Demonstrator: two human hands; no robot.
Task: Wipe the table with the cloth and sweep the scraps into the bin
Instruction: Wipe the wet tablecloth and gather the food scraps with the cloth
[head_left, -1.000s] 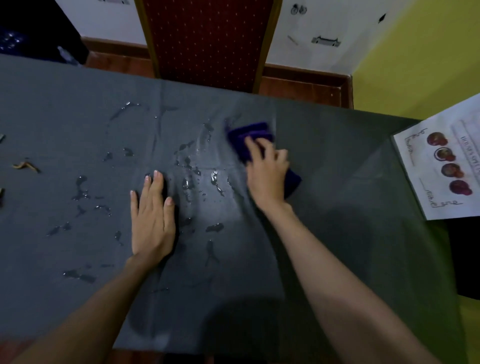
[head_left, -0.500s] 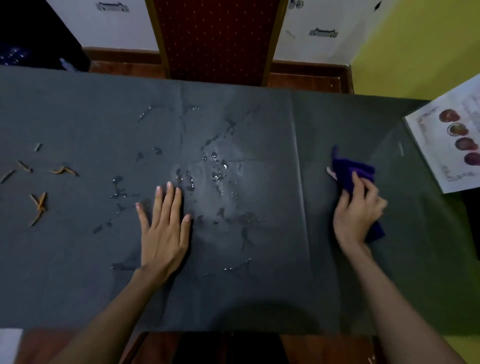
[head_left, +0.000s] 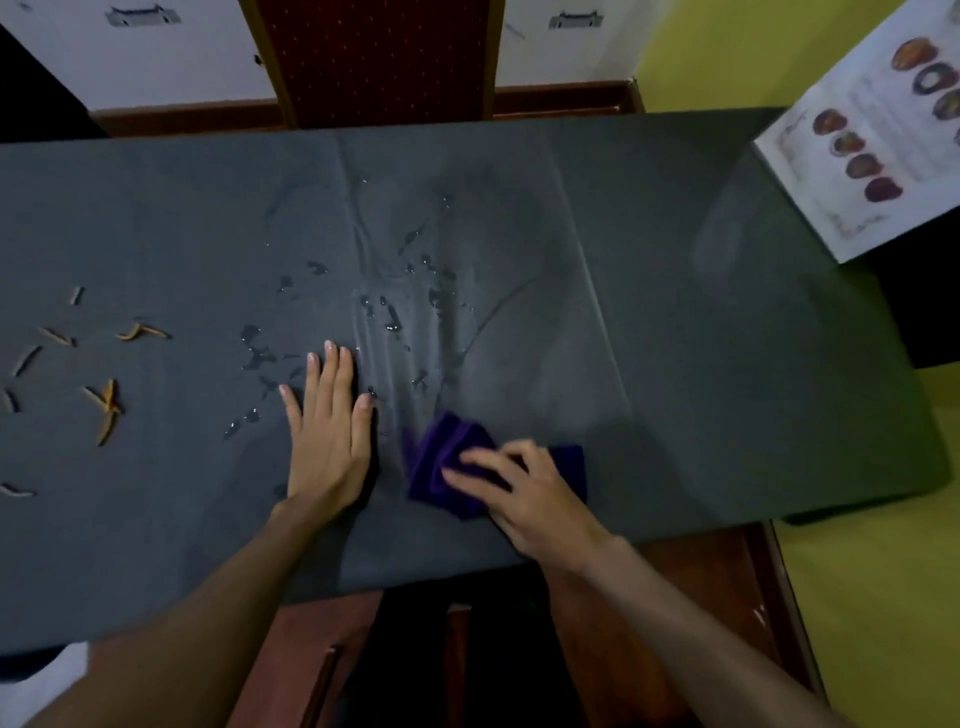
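Far left: thin orange peel scraps scattered on dark grey cloth-covered counter; water droplets mid-counter. Left hand open, flat, palm down, holding nothing, just left of folded purple wiping cloth. Right hand presses fingers down on cloth nr front edge; droplets lie beyond & left of cloth, scraps well apart leftward, bin not in view.

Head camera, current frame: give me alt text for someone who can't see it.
A right hand presses a purple cloth onto a dark tablecloth near its front edge, while the left hand lies flat beside water droplets. Orange scraps are scattered far left.
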